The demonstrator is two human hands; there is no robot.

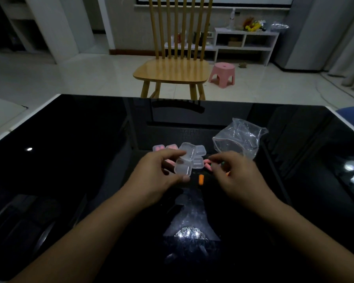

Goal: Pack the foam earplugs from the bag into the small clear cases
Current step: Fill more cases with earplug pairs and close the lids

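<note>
1. Head view looks down on a glossy black table, with both forearms reaching in from the near edge.
2. Left hand grips an open clear case, its hinged lid raised, thumb beneath and fingers on top.
3. Right hand pinches a pink earplug at its fingertips, just right of the held case.
4. 1 orange earplug lies on the table between the 2 hands.
5. More small clear cases sit clustered behind the held one; 1 at the far left shows pink earplugs inside.
6. A crumpled clear plastic bag rests on the table to the right of the cases, beyond the right hand.
7. Past the table stand a wooden chair and a pink stool on the tiled floor.
</note>
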